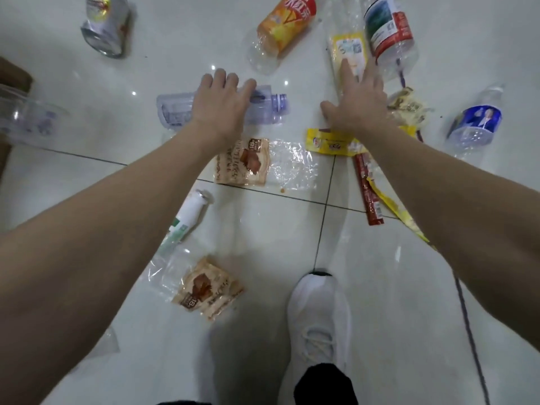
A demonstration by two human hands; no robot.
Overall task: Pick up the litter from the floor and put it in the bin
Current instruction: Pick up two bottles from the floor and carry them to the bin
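Note:
Litter lies scattered on a white tiled floor. My left hand (222,103) reaches down onto a clear purple-tinted bottle (270,105) lying on its side, with the fingers curled over its far side. My right hand (358,100) is stretched out flat, fingers straight, its fingertips over a clear wrapper with a pale yellow label (349,49). Under the right wrist lies a yellow wrapper (327,141). No bin is in view.
Around the hands lie an orange-labelled bottle (285,23), a red-and-green-labelled bottle (390,32), a blue-labelled bottle (479,122), a silver bottle (105,24), a clear cup (26,118), two brown snack wrappers (242,162) (204,289), a white bottle (187,217) and a red stick wrapper (368,197). My white shoe (318,317) stands near.

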